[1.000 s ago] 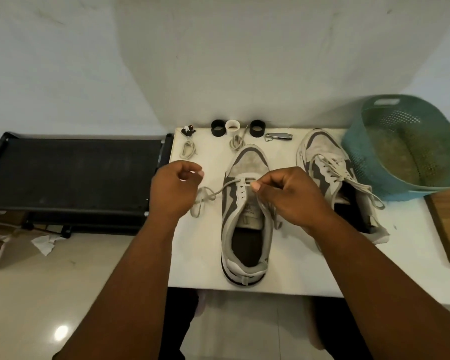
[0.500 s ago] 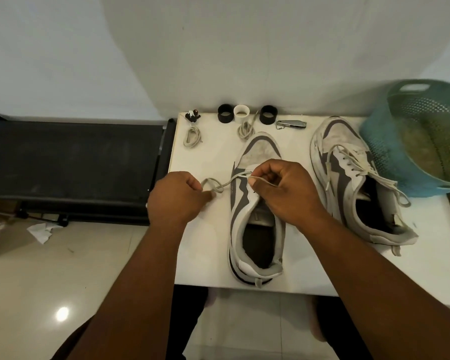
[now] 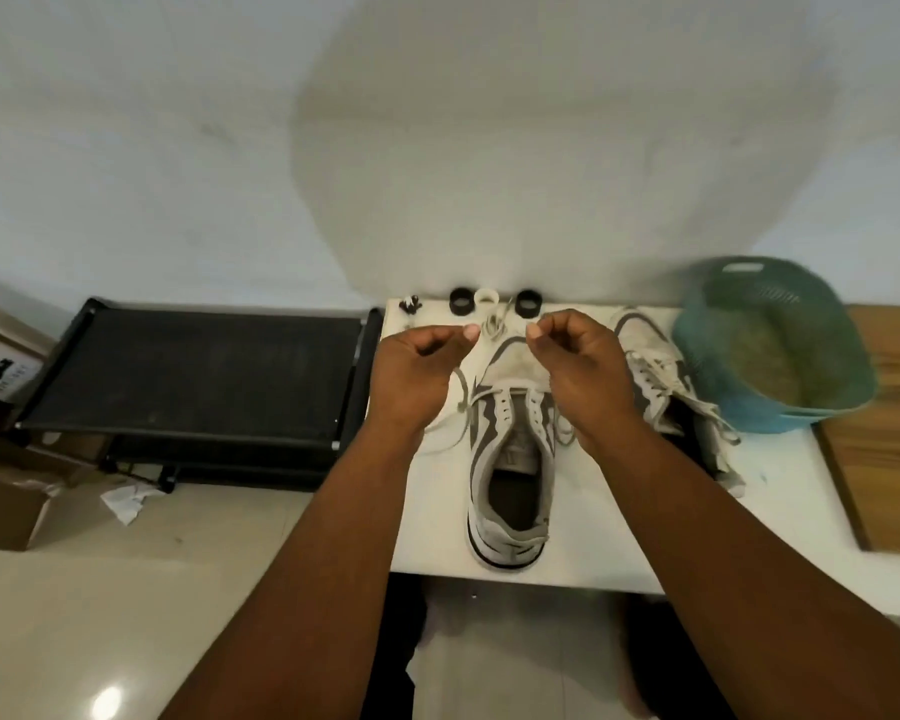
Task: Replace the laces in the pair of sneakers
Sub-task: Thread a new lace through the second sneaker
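A grey-and-white sneaker [image 3: 510, 459] lies in the middle of the white table [image 3: 619, 537], toe pointing away from me, its upper eyelets bare. Both my hands are raised over its toe with fingers curled. My left hand [image 3: 417, 371] holds one end of the pale lace [image 3: 458, 407], which hangs down to the shoe's left side. My right hand [image 3: 578, 366] holds the other end, which trails under my wrist on the shoe's right. The second sneaker [image 3: 650, 376], fully laced, lies to the right, partly hidden by my right hand.
A teal plastic basket [image 3: 770, 356] leans at the table's right end beside a wooden board [image 3: 889, 407]. Two black rings [image 3: 461, 301], a white ring [image 3: 487, 296] and a coiled lace [image 3: 492, 324] sit along the back edge. A black platform [image 3: 198, 376] stands on the left.
Both hands have risen from the sneaker's eyelets to above its toe, drawing the lace ends up. The view has tilted upward, showing more wall.
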`<action>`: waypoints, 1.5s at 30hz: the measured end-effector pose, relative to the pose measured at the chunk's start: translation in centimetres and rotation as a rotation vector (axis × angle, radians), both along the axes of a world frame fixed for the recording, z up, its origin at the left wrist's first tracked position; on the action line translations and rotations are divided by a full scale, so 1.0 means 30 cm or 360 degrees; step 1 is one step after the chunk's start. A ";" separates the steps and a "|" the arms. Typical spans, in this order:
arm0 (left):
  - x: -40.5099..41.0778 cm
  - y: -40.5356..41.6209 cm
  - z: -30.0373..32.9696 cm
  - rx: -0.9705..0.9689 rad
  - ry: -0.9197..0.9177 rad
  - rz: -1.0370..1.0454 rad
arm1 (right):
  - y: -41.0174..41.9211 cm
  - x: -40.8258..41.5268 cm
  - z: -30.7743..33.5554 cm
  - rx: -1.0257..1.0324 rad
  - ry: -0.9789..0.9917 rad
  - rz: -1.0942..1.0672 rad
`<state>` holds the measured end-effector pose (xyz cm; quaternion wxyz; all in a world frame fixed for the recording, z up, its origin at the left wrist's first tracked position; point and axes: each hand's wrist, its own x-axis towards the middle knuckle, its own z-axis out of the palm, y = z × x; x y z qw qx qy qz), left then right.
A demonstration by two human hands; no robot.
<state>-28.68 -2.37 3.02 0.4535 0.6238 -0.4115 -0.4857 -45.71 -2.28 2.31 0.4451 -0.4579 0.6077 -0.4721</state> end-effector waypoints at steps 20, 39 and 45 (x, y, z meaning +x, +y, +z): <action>-0.091 0.018 0.987 -0.0890 0.0008 -0.0313 | 0.047 0.007 1.006 -0.0577 -0.0239 0.0025; -0.066 -0.007 1.273 -0.1184 0.0262 -0.0295 | 0.058 0.064 1.289 -0.0716 -0.0681 0.0188; -0.099 -0.013 1.289 -0.1288 0.0365 -0.0244 | 0.061 0.097 1.289 -0.0667 -0.0982 0.0111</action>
